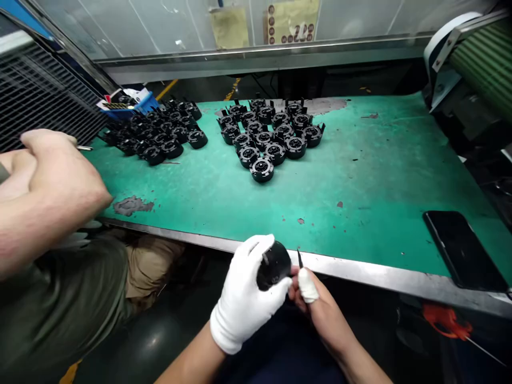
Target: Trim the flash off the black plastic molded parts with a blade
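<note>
My left hand [244,298], in a white glove, is closed around a round black plastic part [276,264] in front of the table's near edge. Its smooth dark side faces up toward me. Close to the right of that part is my right hand [316,298], bare apart from a white cover on the thumb. Between thumb and fingers it pinches a thin, dark pointed tool [300,258], tip upward; the rest of the tool is hidden by the fingers. The tool's tip and the black part appear apart.
Several round black parts with upright tabs [262,169] stand grouped on the green table [360,176]. Another cluster [172,148] sits farther left, before a blue bin [150,102]. A phone [464,248] lies at right. A co-worker's arms [60,186] reach in at left.
</note>
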The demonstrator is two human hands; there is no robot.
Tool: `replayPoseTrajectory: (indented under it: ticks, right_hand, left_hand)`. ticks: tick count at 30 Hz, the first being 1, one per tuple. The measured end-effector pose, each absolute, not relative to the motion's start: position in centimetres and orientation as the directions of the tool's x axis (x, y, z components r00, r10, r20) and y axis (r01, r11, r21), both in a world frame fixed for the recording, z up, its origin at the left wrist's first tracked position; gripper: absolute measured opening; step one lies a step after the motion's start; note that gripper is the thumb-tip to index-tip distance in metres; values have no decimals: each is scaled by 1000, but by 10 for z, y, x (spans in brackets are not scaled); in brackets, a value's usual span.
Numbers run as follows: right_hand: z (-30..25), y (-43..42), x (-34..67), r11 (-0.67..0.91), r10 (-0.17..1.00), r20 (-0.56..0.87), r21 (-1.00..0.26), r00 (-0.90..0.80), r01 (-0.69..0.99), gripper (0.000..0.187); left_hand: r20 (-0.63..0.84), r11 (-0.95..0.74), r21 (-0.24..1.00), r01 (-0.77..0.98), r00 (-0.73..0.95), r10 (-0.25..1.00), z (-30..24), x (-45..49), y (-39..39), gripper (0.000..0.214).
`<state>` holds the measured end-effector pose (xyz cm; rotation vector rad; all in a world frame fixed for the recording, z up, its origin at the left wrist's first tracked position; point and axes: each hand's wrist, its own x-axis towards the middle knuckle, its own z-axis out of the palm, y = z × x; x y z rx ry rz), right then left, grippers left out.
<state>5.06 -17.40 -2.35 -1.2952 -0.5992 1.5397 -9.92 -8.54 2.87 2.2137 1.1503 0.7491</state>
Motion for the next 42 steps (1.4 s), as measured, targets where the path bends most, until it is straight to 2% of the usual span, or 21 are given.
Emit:
replayPoseTrajectory:
  ticks: [2, 4, 7, 12, 17, 26, 33, 42]
  right_hand:
    - [-38, -188, 60, -446, 869, -488, -843, 78, -301, 48]
    - [-49, -195, 67, -466, 867, -493, -855, 76, -226, 47]
    - [-53, -190, 68, -432, 894, -444, -890, 64, -144, 42]
    - [-47, -164, 62, -331, 943, -333, -937, 4, -114, 41]
    - [-47, -160, 63, -283, 959, -282, -957, -17, -59, 38]
    - [-55, -159, 57, -369, 928, -369, -929, 57, -13, 34]
    - [-53, -164, 60, -312, 949, -314, -948, 26, -58, 34]
    - [-57, -160, 55, -298, 951, -290, -952, 107, 67, 32]
  left_hand:
    - [266, -522, 514, 680, 453, 851, 20, -94, -85, 60]
    - [295, -539, 439, 719, 452, 842, 9, -92, -87, 58]
    - [353, -556, 448, 700, 432, 830, -7, -91, -91, 64]
    - [425, -563, 480, 672, 383, 820, -19, -91, -95, 68]
    - [485, -586, 482, 651, 359, 798, -20, -88, -91, 60]
    - [522, -649, 486, 585, 401, 753, -28, -88, -81, 47]
    - [565, -695, 444, 566, 426, 707, -31, -90, -80, 45]
    - [611, -729, 413, 546, 427, 666, -36, -91, -78, 41]
